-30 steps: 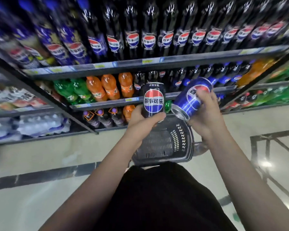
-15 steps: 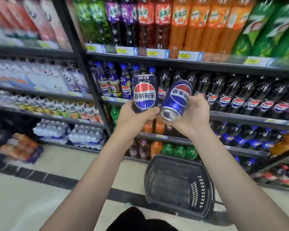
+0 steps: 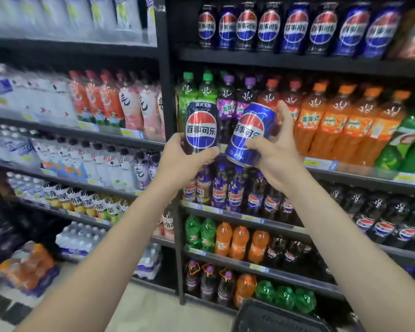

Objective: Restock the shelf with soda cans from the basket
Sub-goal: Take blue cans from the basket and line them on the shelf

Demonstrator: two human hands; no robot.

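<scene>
A person's left hand [image 3: 177, 161] gripped an upright black can [image 3: 201, 128], the right hand [image 3: 277, 152] a blue can [image 3: 250, 134] tilted toward one o'clock, the top-shelf can row [image 3: 295, 29] lying at twelve o'clock

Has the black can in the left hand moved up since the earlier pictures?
Yes. The black can, gripped by the left hand, rose: the basket now sits far below it.
</scene>
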